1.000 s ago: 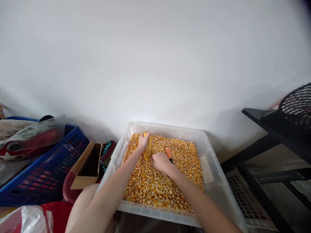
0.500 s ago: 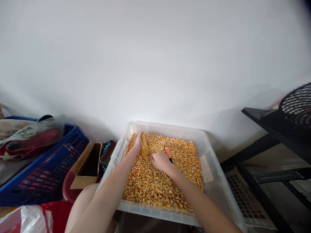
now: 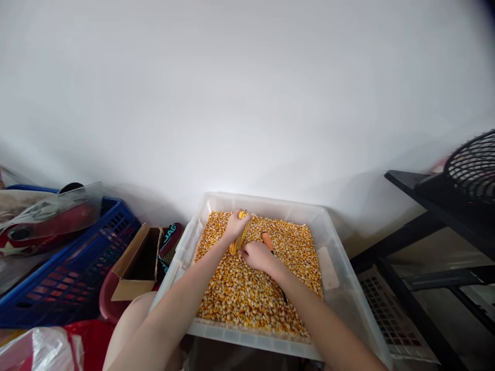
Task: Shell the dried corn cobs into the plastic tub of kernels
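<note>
Gripping: the left hand (image 3: 235, 225) is closed around the upper end of a corn cob (image 3: 240, 235), fingers wrapped over its tip.
Right hand: the right hand (image 3: 258, 255) is curled at the cob's lower end, thumb side against it; an orange-handled tool (image 3: 266, 240) shows just behind the knuckles, and I cannot tell whether the hand holds it.
Cob: it lies tilted over the loose kernels (image 3: 255, 293) near the far edge of the clear plastic bin (image 3: 340, 304).
Change: half a second ago the cob stood more upright with the left hand beside it; now the left hand has come over its top and the cob leans toward the right hand.
Surroundings: a blue crate (image 3: 73, 273) and a cardboard box (image 3: 137, 263) sit to the left of the bin, a black rack (image 3: 433, 206) to the right.
</note>
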`<action>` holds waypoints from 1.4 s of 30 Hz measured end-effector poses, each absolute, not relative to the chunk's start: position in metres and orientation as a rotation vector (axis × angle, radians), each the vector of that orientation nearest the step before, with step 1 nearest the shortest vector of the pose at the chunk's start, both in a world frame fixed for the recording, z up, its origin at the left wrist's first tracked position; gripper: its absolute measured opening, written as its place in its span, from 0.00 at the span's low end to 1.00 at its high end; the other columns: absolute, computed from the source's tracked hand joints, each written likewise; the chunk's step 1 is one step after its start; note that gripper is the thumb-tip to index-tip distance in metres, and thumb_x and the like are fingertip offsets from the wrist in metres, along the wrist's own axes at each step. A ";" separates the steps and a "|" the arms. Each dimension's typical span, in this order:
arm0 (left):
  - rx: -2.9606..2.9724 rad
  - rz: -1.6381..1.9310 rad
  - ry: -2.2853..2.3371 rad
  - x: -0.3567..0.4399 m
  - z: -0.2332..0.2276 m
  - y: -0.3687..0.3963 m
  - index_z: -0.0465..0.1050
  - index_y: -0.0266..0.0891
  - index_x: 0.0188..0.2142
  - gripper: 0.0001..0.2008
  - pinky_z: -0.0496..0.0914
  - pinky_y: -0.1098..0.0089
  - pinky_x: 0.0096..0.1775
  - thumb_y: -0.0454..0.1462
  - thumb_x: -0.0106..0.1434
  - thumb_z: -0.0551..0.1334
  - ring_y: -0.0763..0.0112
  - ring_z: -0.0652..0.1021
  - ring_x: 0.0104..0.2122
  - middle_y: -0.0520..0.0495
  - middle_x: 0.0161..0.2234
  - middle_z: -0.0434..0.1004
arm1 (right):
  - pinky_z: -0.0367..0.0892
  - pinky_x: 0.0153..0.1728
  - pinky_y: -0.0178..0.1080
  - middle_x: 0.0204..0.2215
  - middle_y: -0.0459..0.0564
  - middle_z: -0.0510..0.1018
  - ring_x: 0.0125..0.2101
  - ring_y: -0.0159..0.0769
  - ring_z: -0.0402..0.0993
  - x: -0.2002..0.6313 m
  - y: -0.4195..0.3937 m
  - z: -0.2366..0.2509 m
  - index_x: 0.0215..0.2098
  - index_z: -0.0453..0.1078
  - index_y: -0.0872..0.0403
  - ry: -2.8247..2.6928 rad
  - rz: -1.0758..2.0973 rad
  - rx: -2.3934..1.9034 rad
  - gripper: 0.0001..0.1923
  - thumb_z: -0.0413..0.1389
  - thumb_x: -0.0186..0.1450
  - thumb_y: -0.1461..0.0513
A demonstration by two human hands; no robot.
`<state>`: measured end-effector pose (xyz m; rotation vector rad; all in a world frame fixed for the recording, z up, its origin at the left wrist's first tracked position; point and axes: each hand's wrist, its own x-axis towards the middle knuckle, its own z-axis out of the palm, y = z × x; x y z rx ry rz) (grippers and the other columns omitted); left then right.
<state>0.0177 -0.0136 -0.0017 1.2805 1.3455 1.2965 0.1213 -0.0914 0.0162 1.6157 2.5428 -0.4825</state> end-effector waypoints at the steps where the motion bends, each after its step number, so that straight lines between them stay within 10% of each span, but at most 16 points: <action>1: 1.338 1.293 1.364 0.020 -0.001 -0.016 0.72 0.38 0.30 0.13 0.67 0.68 0.35 0.41 0.45 0.66 0.62 0.75 0.31 0.51 0.23 0.73 | 0.62 0.36 0.34 0.34 0.56 0.79 0.37 0.39 0.75 0.123 -0.091 0.016 0.37 0.75 0.55 2.549 -0.494 1.602 0.17 0.44 0.65 0.59; 9: 1.491 1.224 1.356 0.027 0.000 -0.020 0.73 0.39 0.30 0.15 0.65 0.66 0.42 0.40 0.41 0.69 0.56 0.74 0.39 0.48 0.29 0.76 | 0.63 0.36 0.35 0.35 0.56 0.79 0.37 0.40 0.75 0.124 -0.090 0.015 0.37 0.75 0.56 2.564 -0.511 1.605 0.16 0.46 0.63 0.59; 27: 1.197 1.262 1.436 0.002 0.006 -0.009 0.68 0.37 0.25 0.14 0.65 0.72 0.23 0.46 0.48 0.63 0.70 0.69 0.20 0.53 0.18 0.67 | 0.66 0.37 0.37 0.36 0.57 0.79 0.39 0.42 0.75 0.126 -0.090 0.013 0.40 0.75 0.56 2.577 -0.504 1.665 0.23 0.43 0.65 0.52; 42: 1.369 1.366 1.534 -0.004 0.003 -0.018 0.66 0.38 0.28 0.19 0.66 0.68 0.34 0.52 0.49 0.59 0.65 0.71 0.29 0.51 0.24 0.68 | 0.66 0.38 0.39 0.35 0.55 0.79 0.39 0.43 0.74 0.125 -0.096 0.023 0.40 0.75 0.54 2.545 -0.505 1.691 0.22 0.45 0.64 0.49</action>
